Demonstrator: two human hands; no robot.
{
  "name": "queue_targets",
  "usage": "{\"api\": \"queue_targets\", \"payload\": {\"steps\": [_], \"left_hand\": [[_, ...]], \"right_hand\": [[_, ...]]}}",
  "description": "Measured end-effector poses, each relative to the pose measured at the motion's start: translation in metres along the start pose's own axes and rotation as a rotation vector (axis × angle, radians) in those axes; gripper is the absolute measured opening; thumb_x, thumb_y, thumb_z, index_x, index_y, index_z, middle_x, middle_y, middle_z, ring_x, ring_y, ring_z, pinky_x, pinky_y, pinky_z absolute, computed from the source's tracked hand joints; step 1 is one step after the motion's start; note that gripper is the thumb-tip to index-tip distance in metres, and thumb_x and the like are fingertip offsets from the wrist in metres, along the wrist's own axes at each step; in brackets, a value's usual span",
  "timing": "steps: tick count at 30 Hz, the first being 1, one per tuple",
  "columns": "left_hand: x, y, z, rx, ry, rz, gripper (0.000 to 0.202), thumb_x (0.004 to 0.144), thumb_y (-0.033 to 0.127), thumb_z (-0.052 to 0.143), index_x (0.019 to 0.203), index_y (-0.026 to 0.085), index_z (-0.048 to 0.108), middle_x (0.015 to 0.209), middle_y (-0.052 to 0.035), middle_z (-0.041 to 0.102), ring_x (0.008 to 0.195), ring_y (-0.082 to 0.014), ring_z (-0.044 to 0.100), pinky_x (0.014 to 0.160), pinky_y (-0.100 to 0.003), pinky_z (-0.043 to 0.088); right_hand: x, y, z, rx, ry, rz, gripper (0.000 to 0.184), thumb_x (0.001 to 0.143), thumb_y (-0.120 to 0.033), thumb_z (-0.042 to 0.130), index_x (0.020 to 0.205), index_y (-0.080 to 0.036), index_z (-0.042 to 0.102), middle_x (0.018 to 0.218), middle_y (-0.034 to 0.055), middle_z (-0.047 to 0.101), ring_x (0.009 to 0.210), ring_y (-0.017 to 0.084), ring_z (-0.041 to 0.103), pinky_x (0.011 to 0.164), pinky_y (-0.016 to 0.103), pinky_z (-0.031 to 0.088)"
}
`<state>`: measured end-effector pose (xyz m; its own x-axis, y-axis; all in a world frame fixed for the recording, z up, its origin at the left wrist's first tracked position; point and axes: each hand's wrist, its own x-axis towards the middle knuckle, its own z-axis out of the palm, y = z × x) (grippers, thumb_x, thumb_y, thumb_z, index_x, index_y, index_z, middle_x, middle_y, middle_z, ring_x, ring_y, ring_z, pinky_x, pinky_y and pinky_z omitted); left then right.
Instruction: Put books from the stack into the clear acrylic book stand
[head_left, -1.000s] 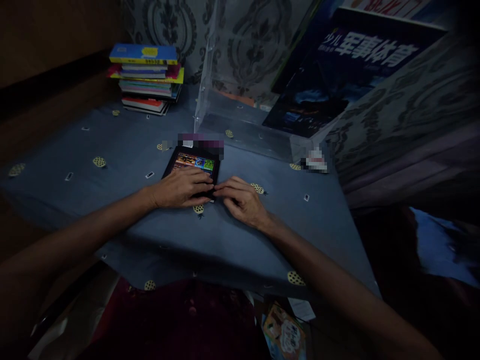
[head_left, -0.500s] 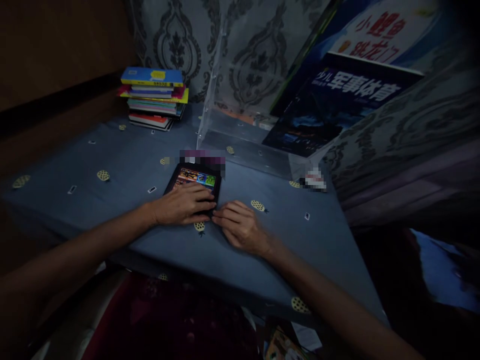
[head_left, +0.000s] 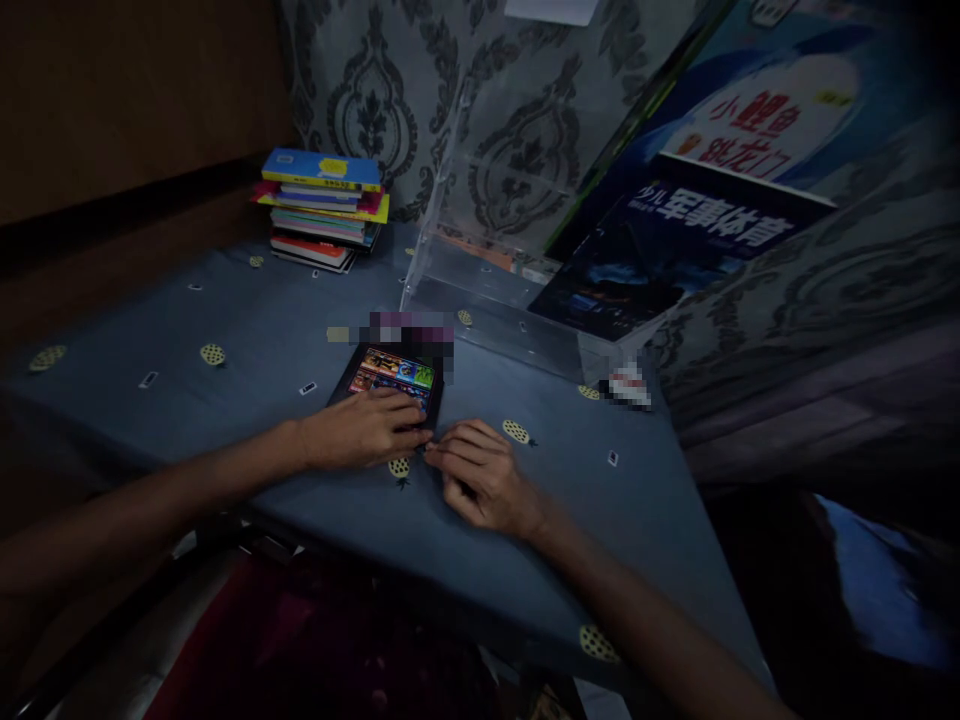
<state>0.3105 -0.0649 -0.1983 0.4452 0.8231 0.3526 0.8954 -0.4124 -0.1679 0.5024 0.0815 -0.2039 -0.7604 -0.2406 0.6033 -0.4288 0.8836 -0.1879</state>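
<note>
A dark book with a colourful cover lies flat on the blue patterned tablecloth. My left hand rests flat on the book's near half, fingers stretched out over it. My right hand sits at the book's near right corner with its fingers curled and the tips touching the book's edge. Whether those fingers grip the edge is hidden in the dim light.
A stack of several books stands at the back left. A clear acrylic stand holds large picture books at the back right. A patterned curtain hangs behind. The table's front edge is close to my body.
The view has shifted downward, so everything sits lower in frame. My hands stay on the book; the right hand has curled slightly tighter at its corner.
</note>
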Motion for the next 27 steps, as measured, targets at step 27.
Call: {"api": "queue_targets", "payload": {"steps": [27], "left_hand": [[-0.077,-0.017,-0.030,-0.135,0.099,-0.127,0.028,0.098,0.022,0.059,0.126,0.019,0.065,0.114,-0.0085,0.074,0.100,-0.0212,0.068,0.087,-0.037,0.056]], "right_hand": [[-0.002,0.003,-0.002,0.079,-0.007,0.031,0.030,0.084,-0.004,0.052,0.104,-0.019,0.069,0.092,0.0065,0.077,0.086,0.022,0.068,0.082,0.041,0.058]]}}
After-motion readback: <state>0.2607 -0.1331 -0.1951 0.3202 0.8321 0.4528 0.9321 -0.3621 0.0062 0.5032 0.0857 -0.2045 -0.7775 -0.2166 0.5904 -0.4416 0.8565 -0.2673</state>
